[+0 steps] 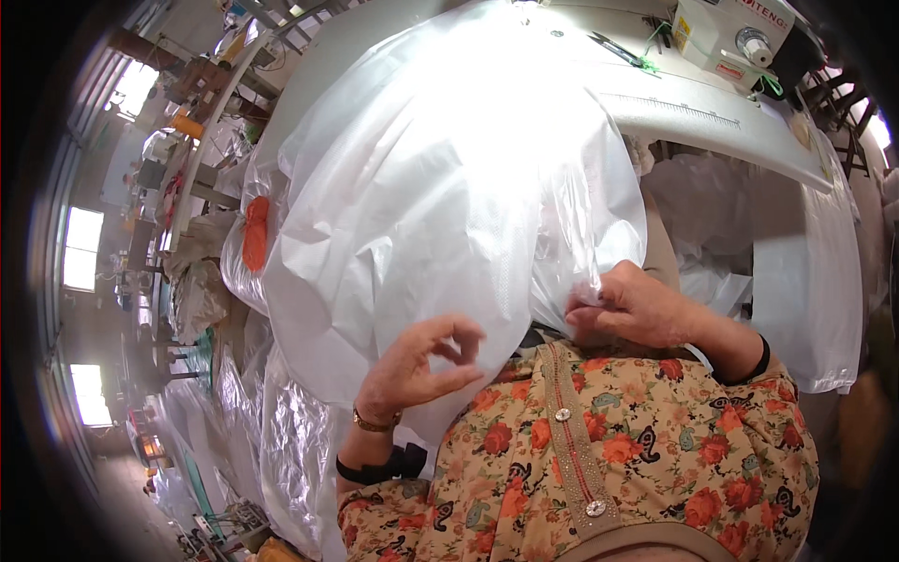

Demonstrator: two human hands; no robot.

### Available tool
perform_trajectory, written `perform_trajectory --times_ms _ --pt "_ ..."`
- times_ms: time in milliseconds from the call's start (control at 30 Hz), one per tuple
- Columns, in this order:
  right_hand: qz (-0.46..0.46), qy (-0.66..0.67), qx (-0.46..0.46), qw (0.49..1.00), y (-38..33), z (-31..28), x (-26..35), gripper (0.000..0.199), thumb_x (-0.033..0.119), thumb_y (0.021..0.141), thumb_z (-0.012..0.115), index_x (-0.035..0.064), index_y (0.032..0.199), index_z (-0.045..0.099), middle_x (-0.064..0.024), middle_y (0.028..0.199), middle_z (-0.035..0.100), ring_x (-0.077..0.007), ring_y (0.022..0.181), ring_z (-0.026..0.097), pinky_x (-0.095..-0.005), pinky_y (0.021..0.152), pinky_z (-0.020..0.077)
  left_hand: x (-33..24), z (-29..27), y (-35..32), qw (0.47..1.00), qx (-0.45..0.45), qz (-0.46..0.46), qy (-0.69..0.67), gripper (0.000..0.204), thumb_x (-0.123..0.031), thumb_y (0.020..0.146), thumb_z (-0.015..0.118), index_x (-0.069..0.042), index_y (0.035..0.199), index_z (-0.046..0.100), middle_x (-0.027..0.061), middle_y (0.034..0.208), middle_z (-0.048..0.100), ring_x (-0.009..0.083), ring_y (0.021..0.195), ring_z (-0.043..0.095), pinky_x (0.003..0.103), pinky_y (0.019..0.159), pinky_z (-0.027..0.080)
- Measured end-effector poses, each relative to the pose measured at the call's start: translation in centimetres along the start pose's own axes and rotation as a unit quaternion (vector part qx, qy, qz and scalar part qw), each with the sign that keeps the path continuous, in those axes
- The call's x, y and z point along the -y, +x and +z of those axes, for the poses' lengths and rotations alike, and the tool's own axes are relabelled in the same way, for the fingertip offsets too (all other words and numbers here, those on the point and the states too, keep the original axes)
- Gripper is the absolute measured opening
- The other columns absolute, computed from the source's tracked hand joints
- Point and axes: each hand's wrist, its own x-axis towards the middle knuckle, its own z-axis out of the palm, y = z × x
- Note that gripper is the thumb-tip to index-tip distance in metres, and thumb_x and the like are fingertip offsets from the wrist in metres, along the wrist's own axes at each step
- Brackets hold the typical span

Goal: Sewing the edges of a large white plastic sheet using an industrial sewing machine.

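Observation:
A large white sheet of thin material (pixel 421 215) spreads from the table down over my lap, with a bright glare on its upper part. Along its right side hangs clear plastic film (pixel 567 225), wrinkled and shiny. My right hand (pixel 637 307) pinches the lower edge of this film close to my waist; its fingertips are partly hidden. Just above the lower edge of the white sheet, my left hand (pixel 426 367) holds nothing, its fingers curved and apart from the thumb.
A white sewing machine (pixel 735 42) stands on the table (pixel 674 117) at the far right, near a dark pen-like tool (pixel 613 47) with green thread. White plastic sheets (pixel 815 281) hang at the right. An orange-red bundle (pixel 255 234) and crumpled clear plastic (pixel 295 450) lie at the left.

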Motion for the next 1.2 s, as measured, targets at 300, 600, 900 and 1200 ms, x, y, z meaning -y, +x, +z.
perform_trajectory --times_ms 300,600,900,1200 --pt "0.069 0.081 -0.114 0.988 -0.9 0.2 1.5 0.019 0.017 0.092 0.062 -0.0020 0.094 0.062 -0.0027 0.085 0.064 -0.0064 0.081 0.058 -0.0253 0.074 0.0486 -0.7 3.2 6.7 0.926 -0.082 0.096 0.355 0.030 -0.021 0.081 0.074 0.000 0.097 0.060 0.0069 0.069 0.059 0.0161 0.060 0.059 0.029 0.057 0.048" --pt "0.025 0.261 -0.032 0.964 -1.2 1.2 -1.4 0.023 0.020 0.096 0.059 -0.0020 0.101 0.065 -0.0018 0.086 0.065 -0.0065 0.083 0.059 -0.0243 0.075 0.0488 -1.0 3.4 6.7 0.961 -0.055 0.044 0.267 0.024 -0.017 0.083 0.073 0.001 0.088 0.058 0.0023 0.062 0.054 0.0072 0.058 0.050 0.025 0.055 0.043" --pt "0.033 0.262 0.033 0.964 -1.1 1.6 -3.1 0.028 0.022 0.097 0.056 -0.0001 0.108 0.069 -0.0031 0.096 0.068 -0.0072 0.089 0.058 -0.0250 0.079 0.0476 -0.1 0.4 4.7 0.992 -0.112 0.010 -0.064 0.013 -0.005 0.091 0.054 0.000 0.100 0.061 0.0041 0.081 0.065 0.0078 0.069 0.061 0.022 0.059 0.046" --pt "-0.079 0.300 0.118 0.943 0.9 3.2 -0.4 0.026 0.018 0.098 0.052 0.0002 0.111 0.065 -0.0076 0.109 0.065 -0.0128 0.101 0.057 -0.0273 0.090 0.0448 -0.3 4.0 5.1 0.965 -0.079 -0.016 -0.250 0.028 -0.011 0.089 0.065 0.001 0.113 0.058 0.0022 0.100 0.064 0.0058 0.088 0.058 0.018 0.075 0.047"
